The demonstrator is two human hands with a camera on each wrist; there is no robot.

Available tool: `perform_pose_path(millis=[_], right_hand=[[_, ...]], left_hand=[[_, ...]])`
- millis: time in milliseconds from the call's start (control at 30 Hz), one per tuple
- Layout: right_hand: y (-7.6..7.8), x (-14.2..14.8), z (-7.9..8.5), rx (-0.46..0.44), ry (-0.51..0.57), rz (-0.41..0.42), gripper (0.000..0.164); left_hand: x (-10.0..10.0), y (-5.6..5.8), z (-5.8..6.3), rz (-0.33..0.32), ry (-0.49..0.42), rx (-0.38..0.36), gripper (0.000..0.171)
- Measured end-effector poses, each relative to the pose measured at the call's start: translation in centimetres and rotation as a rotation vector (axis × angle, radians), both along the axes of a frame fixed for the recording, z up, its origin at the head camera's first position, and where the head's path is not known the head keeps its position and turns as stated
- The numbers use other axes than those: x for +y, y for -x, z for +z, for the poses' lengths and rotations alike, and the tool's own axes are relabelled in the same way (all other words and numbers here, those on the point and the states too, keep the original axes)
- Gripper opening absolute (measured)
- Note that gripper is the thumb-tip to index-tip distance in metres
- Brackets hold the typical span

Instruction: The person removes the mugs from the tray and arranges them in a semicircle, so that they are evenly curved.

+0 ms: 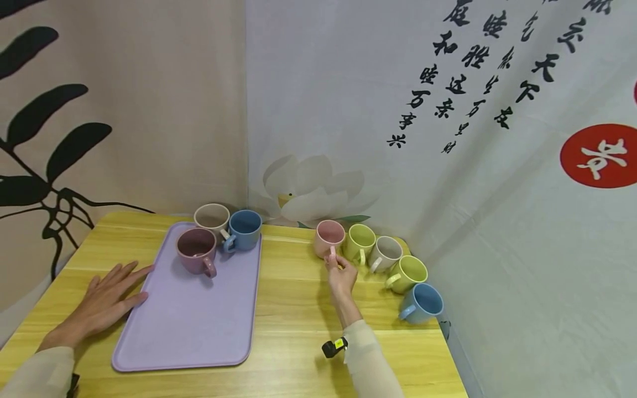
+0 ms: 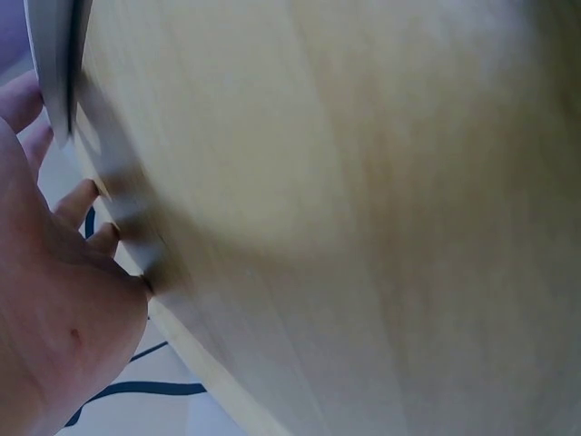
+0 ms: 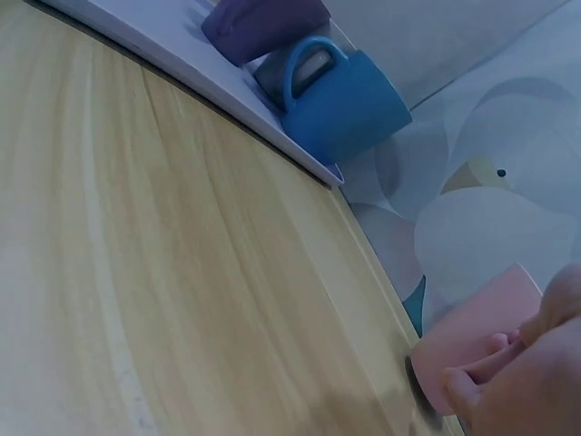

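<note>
At the back of the table my right hand point(image 1: 342, 277) pinches the handle of a pink mug point(image 1: 323, 243); in the right wrist view the pink mug point(image 3: 472, 336) stands close to the table's back edge. My left hand point(image 1: 102, 304) lies at the left edge of a lilac tray point(image 1: 194, 326), fingers spread, the fingertips and thumb touching its rim. Toward the tray's back stand a mauve mug point(image 1: 191, 251), a blue mug point(image 1: 246, 235) and a beige mug point(image 1: 211, 216), the beige one partly hidden. The left wrist view shows only part of the left hand point(image 2: 54, 300) and the tray's edge.
Right of the pink mug, a curved row holds a green mug point(image 1: 355, 240), a whitish mug point(image 1: 384, 255), another green mug point(image 1: 405, 276) and a light blue mug point(image 1: 423, 304) near the right edge. A printed cloth point(image 1: 318, 110) hangs behind the wooden table point(image 1: 293, 315).
</note>
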State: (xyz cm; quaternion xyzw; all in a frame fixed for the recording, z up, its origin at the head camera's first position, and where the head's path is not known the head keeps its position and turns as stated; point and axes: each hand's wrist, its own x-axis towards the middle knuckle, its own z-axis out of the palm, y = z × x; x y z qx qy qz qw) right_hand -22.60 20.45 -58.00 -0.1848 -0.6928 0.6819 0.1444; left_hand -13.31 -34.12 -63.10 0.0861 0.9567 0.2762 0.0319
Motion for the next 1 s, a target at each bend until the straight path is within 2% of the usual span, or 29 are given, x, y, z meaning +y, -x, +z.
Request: perform_pose_path(millis=[333, 767, 1000], right_hand=[[0.6, 0.2, -0.1, -0.003, -0.003, 0.001, 0.026], [1.1, 0.7, -0.3, -0.012, -0.012, -0.041, 0.024], [1.0, 0.7, -0.3, 0.009, -0.021, -0.029, 0.025]], left_hand=[[0.1, -0.1, 0.2, 0.0, -0.012, -0.012, 0.07], [0.2, -0.3, 0.3, 0.005, -0.014, -0.014, 0.069], [0.2, -0.4, 0.3, 0.006, -0.017, -0.015, 0.07]])
